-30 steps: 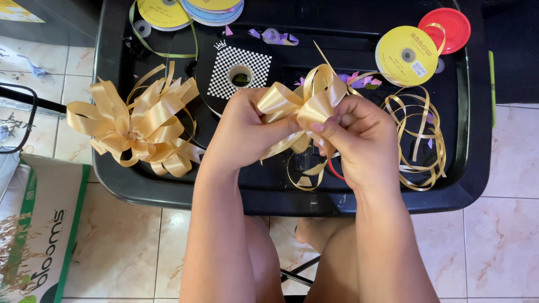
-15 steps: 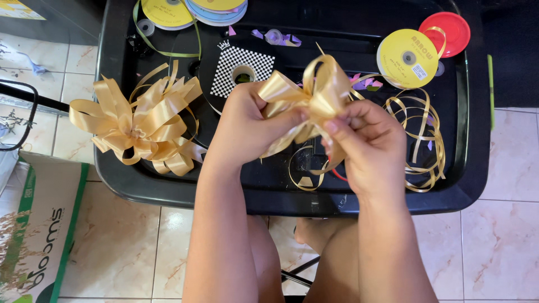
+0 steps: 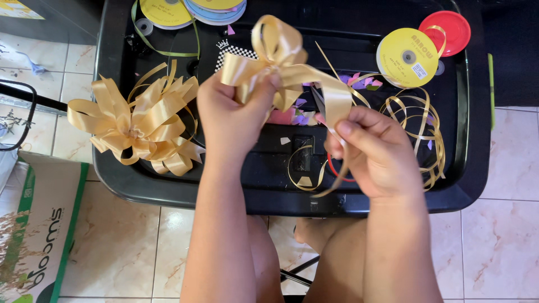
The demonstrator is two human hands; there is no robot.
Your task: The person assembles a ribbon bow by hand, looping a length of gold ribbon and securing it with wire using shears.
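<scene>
My left hand (image 3: 233,115) pinches the middle of a small gold ribbon bow (image 3: 275,53), held above a black tray-like table (image 3: 168,188). My right hand (image 3: 373,148) grips a wide gold ribbon tail (image 3: 331,92) that runs from the bow down to the right, pulled taut between thumb and fingers. A thin gold strand hangs below my right hand. A finished large gold pull bow (image 3: 137,123) lies on the table's left side, next to my left forearm.
Yellow ribbon spools (image 3: 408,58) and a red spool (image 3: 448,31) sit at the back right, more spools (image 3: 191,8) at the back. Loose curled gold ribbon (image 3: 418,132) lies at right, coloured paper scraps in the middle. A printed cardboard box (image 3: 33,235) rests on the tiled floor.
My hands have drawn apart: the left lifted the bow up, the right moved down and right, pulling one ribbon tail out straight.
</scene>
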